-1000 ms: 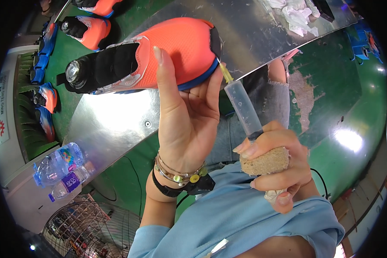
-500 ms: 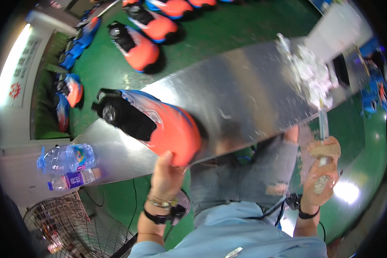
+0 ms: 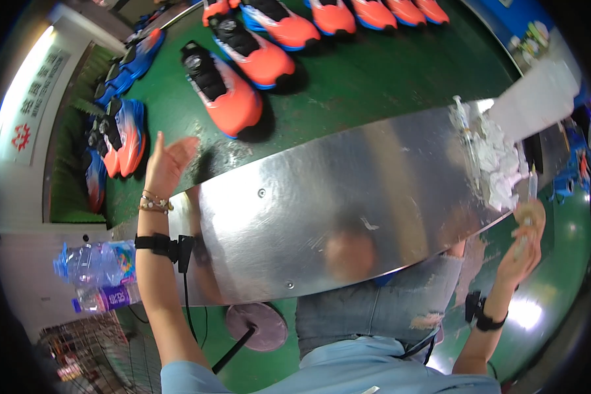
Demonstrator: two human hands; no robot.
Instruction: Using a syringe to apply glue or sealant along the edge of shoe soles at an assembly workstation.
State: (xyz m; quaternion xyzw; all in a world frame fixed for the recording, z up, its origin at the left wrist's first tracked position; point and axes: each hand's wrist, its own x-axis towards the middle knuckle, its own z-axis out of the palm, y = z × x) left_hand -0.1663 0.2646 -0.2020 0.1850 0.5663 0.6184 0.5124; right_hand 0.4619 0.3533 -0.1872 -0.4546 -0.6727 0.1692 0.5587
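My left hand [image 3: 171,161] is raised over the green surface with its fingers apart and nothing in them. Just to its left stand orange-and-blue sneakers [image 3: 131,134]. At the far right, my right hand [image 3: 522,253] is closed around a slim clear syringe [image 3: 532,186] whose tip points up. A tan pad [image 3: 530,214] sits in the same grip, round the syringe. Part of the syringe is hidden by the fingers and pad.
A shiny metal bench [image 3: 308,190] spans my front. Crumpled white tissues [image 3: 496,161] and a pale box [image 3: 538,98] are at its right end. Orange sneakers [image 3: 233,105] line the green surface [image 3: 374,72] beyond. Plastic bottles [image 3: 102,262] stand left; a stool [image 3: 256,326] is below.
My left hand has let go of the orange sneaker and moved up and left; a further sneaker now stands in the left group. My right hand, still gripping the syringe, has moved slightly right and up.
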